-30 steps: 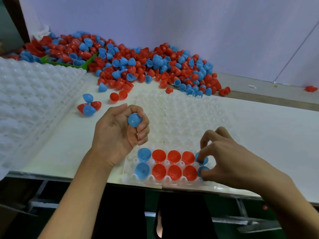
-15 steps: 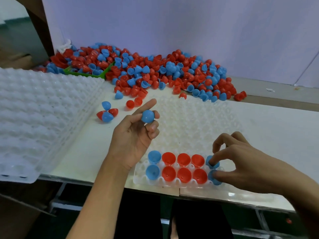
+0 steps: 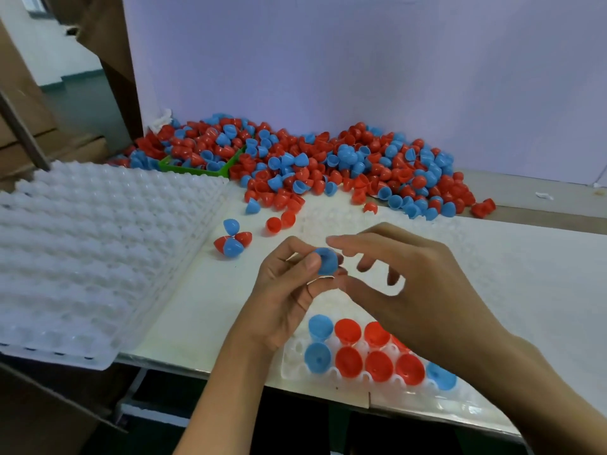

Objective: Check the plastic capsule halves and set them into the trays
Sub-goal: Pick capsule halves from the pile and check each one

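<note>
White laminate forms the worktop (image 3: 184,310), backed by a pale lilac wall (image 3: 361,60); no writing can be read. A blue capsule half (image 3: 326,261) is pinched in the left hand (image 3: 285,290) above the clear tray (image 3: 295,366), while the right hand (image 3: 410,290) hovers beside it, fingers loosely spread, nothing held. Red and blue halves are seated in the tray's near rows. A heap of halves (image 3: 328,165) lies far, and stacked white trays (image 3: 82,257) at left.

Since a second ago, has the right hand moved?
Yes. The right hand has left the filled cups at the tray's near edge and risen toward the blue half in the left hand.
</note>
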